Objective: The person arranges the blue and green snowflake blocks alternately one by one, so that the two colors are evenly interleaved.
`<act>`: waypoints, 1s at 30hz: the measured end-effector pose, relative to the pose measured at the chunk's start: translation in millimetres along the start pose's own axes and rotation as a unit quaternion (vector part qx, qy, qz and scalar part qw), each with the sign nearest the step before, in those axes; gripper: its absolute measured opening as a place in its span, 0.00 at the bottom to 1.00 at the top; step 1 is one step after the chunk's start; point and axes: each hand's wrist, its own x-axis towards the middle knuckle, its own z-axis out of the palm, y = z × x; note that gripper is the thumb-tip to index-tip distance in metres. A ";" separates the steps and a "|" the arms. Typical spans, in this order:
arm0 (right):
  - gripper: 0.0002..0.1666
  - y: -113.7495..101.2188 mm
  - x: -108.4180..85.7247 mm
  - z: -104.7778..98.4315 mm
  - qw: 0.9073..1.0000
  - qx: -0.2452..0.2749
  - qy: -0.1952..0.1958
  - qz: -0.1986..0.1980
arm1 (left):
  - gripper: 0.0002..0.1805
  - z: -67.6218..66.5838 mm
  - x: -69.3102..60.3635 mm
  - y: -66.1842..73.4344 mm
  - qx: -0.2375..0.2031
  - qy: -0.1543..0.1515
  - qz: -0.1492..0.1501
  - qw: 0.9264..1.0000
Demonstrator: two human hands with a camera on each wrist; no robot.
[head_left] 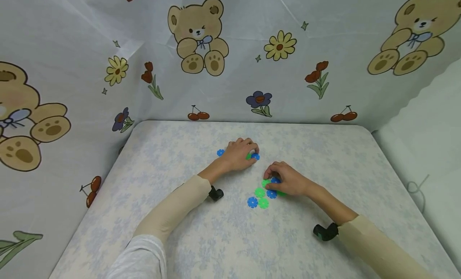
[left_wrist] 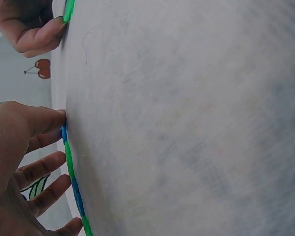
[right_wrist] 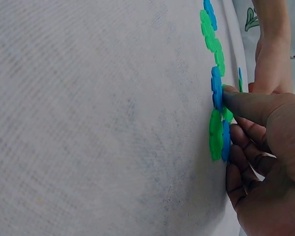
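Pinching softly at the rim should work best for the right hand (head_left: 288,180), since these bits look thin and light. Its thumb and fingers are bent in a narrow hold round a flat green plastic-looking disc with a notched edge (head_left: 266,184), just right of the middle in the head view. A flat blue plastic-looking disc with a notched edge (head_left: 275,180) is right beside it, so I would go slowly and not bump that one. The left hand (head_left: 238,155) is a bit higher and to the left, with its fingers spread wide and their tips on a row of blue and green discs (left_wrist: 77,194) in the lower left of the left wrist view. Pressing lightly should keep that row neat, but a hard push might bend it. More blue and green discs (head_left: 263,203) lie close together on the pale blotchy blue-and-white table top (head_left: 223,239), low and left of the right hand, so it may help to lift that hand well clear of them
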 end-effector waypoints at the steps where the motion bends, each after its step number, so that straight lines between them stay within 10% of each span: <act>1: 0.11 0.0 0.1 -0.2 1.000 0.002 0.001 0.000 | 0.12 -0.4 -0.1 0.2 -0.001 0.001 0.000 1.000; 30: 0.10 8.9 20.1 -7.9 0.998 -0.003 0.056 -0.009 | 0.12 1.8 1.9 -0.5 -0.006 0.003 -0.002 1.000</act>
